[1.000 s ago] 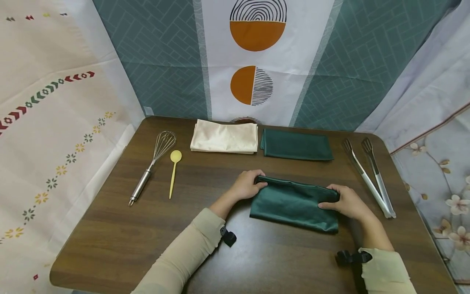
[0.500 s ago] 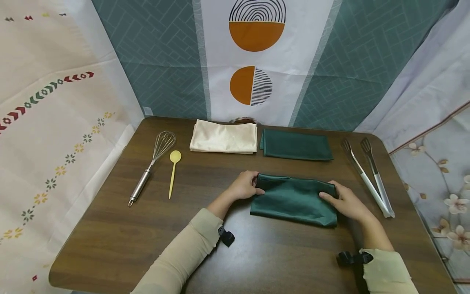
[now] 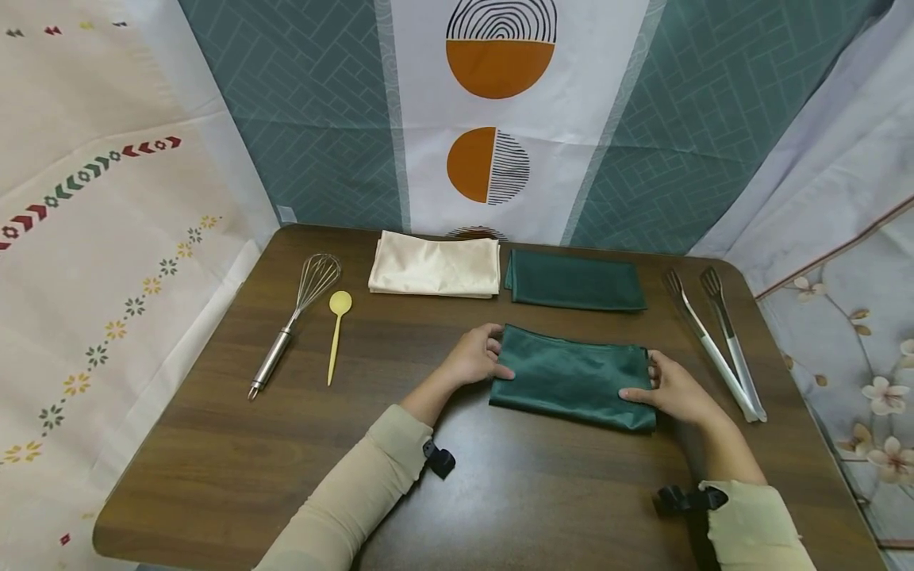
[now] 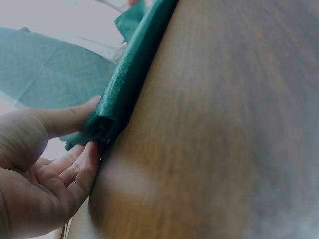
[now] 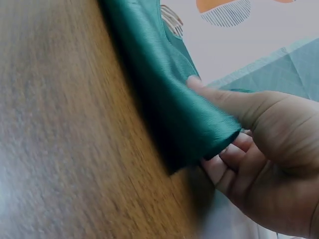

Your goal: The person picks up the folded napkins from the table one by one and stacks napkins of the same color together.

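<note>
A folded, shiny green cloth (image 3: 564,377) lies in front of me in the middle of the table, its long side running left to right. My left hand (image 3: 473,357) pinches its left end, thumb on top and fingers beneath, as the left wrist view shows at the rolled edge of the cloth (image 4: 122,84). At the right end my right hand (image 3: 681,388) does the same. In the right wrist view the thumb of that hand (image 5: 279,144) presses on the cloth (image 5: 164,94) while the fingers curl under its corner.
Behind the cloth on the brown table (image 3: 236,468) lie a folded cream cloth (image 3: 435,266) and a second folded green cloth (image 3: 578,280). To the left are a whisk (image 3: 294,325) and a yellow spoon (image 3: 339,333); to the right, metal tongs (image 3: 717,349).
The green cloth has shifted slightly away from me, its near edge moving back. Its far edge has turned over and lies smoother, with both hands still at the ends.
</note>
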The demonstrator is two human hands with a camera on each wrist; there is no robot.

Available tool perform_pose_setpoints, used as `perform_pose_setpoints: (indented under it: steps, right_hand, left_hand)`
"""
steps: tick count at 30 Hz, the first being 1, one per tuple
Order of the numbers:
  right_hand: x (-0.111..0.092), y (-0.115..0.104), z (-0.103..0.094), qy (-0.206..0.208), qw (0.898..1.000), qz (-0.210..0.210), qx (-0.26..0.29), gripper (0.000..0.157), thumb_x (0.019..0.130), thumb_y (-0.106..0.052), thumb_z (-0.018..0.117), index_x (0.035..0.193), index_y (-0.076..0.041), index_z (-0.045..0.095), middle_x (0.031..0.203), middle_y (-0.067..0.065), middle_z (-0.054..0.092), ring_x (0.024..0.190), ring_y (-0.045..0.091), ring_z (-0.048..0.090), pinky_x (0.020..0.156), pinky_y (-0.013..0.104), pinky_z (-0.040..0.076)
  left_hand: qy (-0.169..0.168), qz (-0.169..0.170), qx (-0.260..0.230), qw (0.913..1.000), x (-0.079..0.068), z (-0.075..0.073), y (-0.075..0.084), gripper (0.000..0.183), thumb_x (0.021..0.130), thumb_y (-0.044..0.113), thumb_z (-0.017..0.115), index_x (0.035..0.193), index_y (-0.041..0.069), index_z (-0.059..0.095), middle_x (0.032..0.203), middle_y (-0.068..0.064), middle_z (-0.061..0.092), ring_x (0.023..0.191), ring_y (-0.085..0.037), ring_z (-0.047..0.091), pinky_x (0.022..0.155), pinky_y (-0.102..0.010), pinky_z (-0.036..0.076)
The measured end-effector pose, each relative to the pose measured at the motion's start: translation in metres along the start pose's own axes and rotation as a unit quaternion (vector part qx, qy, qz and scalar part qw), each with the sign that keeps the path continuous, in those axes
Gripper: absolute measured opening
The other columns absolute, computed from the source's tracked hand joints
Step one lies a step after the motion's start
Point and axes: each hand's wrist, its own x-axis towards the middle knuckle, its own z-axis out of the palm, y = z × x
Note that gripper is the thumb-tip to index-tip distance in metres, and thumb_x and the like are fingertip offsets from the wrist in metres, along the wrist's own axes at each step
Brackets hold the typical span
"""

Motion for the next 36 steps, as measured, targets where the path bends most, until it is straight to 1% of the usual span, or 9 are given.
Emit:
perform_pose_setpoints:
  steps: [4, 7, 10, 14, 17, 24, 28, 32, 36]
  right_hand:
    - [-0.002, 0.001, 0.001, 0.004, 1.0, -0.023, 0.019, 0.039, 0.089, -0.022, 0.08, 0.099, 0.006, 0.056, 0.076, 0.005, 0.044, 0.068, 0.015, 0.043, 0.059, 0.03, 0.038]
    - [-0.002, 0.001, 0.003, 0.034, 0.997, -0.063, 0.005, 0.027, 0.097, -0.022, 0.07, 0.108, 0.003, 0.063, 0.085, 0.009, 0.064, 0.073, 0.004, 0.053, 0.064, 0.024, 0.045]
    - [-0.002, 0.0, 0.005, 0.051, 0.996, -0.066, -0.006, 0.035, 0.105, -0.024, 0.059, 0.123, 0.006, 0.059, 0.102, 0.017, 0.068, 0.086, 0.011, 0.059, 0.074, 0.029, 0.049]
    - [-0.004, -0.002, 0.006, 0.025, 0.999, -0.025, -0.013, 0.056, 0.102, -0.029, 0.063, 0.132, 0.016, 0.048, 0.118, 0.037, 0.06, 0.103, 0.044, 0.062, 0.085, 0.053, 0.052]
    - [-0.005, -0.002, 0.007, 0.011, 1.0, -0.023, -0.008, 0.068, 0.1, -0.026, 0.067, 0.142, 0.019, 0.039, 0.133, 0.042, 0.051, 0.118, 0.054, 0.054, 0.092, 0.063, 0.048]
    - [-0.008, -0.004, 0.012, 0.039, 0.999, -0.037, 0.004, 0.058, 0.099, -0.023, 0.068, 0.137, 0.015, 0.046, 0.127, 0.037, 0.057, 0.112, 0.05, 0.059, 0.089, 0.059, 0.051]
    - [-0.009, -0.004, 0.014, 0.052, 0.997, -0.056, 0.008, 0.045, 0.096, -0.017, 0.072, 0.129, 0.008, 0.055, 0.108, 0.024, 0.066, 0.093, 0.027, 0.064, 0.081, 0.037, 0.053]
    - [-0.008, -0.001, 0.02, 0.111, 0.989, -0.097, 0.016, 0.027, 0.095, -0.008, 0.071, 0.119, 0.001, 0.062, 0.093, 0.008, 0.067, 0.076, 0.005, 0.054, 0.069, 0.019, 0.045]
    - [-0.004, -0.002, 0.019, 0.144, 0.984, -0.101, 0.014, 0.017, 0.094, -0.004, 0.071, 0.108, 0.0, 0.062, 0.081, 0.006, 0.06, 0.067, 0.008, 0.048, 0.062, 0.022, 0.039]
  left_hand:
    - [-0.025, 0.027, 0.013, 0.9992, 0.0, 0.001, 0.001, 0.024, 0.08, -0.012, 0.078, 0.096, -0.009, 0.06, 0.066, 0.004, 0.037, 0.062, -0.008, 0.038, 0.062, -0.021, 0.038]
    - [-0.024, 0.053, 0.075, 0.9955, 0.0, 0.001, 0.002, 0.032, 0.086, -0.002, 0.077, 0.074, -0.002, 0.047, 0.065, 0.002, 0.035, 0.063, -0.012, 0.037, 0.063, -0.024, 0.035]
    - [-0.001, 0.045, 0.117, 0.9921, -0.001, 0.0, 0.003, 0.017, 0.092, 0.014, 0.076, 0.092, -0.001, 0.067, 0.081, -0.003, 0.059, 0.079, -0.015, 0.055, 0.074, -0.027, 0.047]
    - [-0.001, 0.012, 0.099, 0.9951, -0.003, 0.0, 0.004, 0.04, 0.09, 0.02, 0.079, 0.12, -0.003, 0.065, 0.104, -0.011, 0.068, 0.099, -0.021, 0.062, 0.088, -0.035, 0.052]
    - [-0.014, 0.01, 0.069, 0.9975, -0.005, 0.001, 0.004, 0.027, 0.084, 0.013, 0.084, 0.096, -0.002, 0.065, 0.084, -0.004, 0.057, 0.08, -0.017, 0.051, 0.075, -0.029, 0.044]
    - [-0.001, 0.028, 0.017, 0.9995, -0.005, 0.003, 0.003, 0.027, 0.091, 0.007, 0.076, 0.078, 0.007, 0.052, 0.062, 0.004, 0.036, 0.059, -0.011, 0.032, 0.061, -0.026, 0.029]
    - [0.002, 0.014, 0.005, 0.9999, -0.005, 0.004, 0.001, 0.019, 0.092, 0.008, 0.074, 0.087, 0.004, 0.057, 0.06, 0.003, 0.036, 0.058, -0.012, 0.033, 0.059, -0.028, 0.028]
    - [0.012, -0.002, 0.008, 0.9999, -0.003, 0.007, 0.0, 0.019, 0.094, 0.011, 0.074, 0.104, -0.001, 0.063, 0.08, -0.005, 0.06, 0.084, -0.019, 0.055, 0.079, -0.034, 0.048]
    - [0.031, -0.012, 0.002, 0.9994, -0.001, 0.008, 0.002, 0.032, 0.095, 0.013, 0.073, 0.12, -0.004, 0.063, 0.118, -0.019, 0.065, 0.12, -0.03, 0.056, 0.103, -0.049, 0.046]
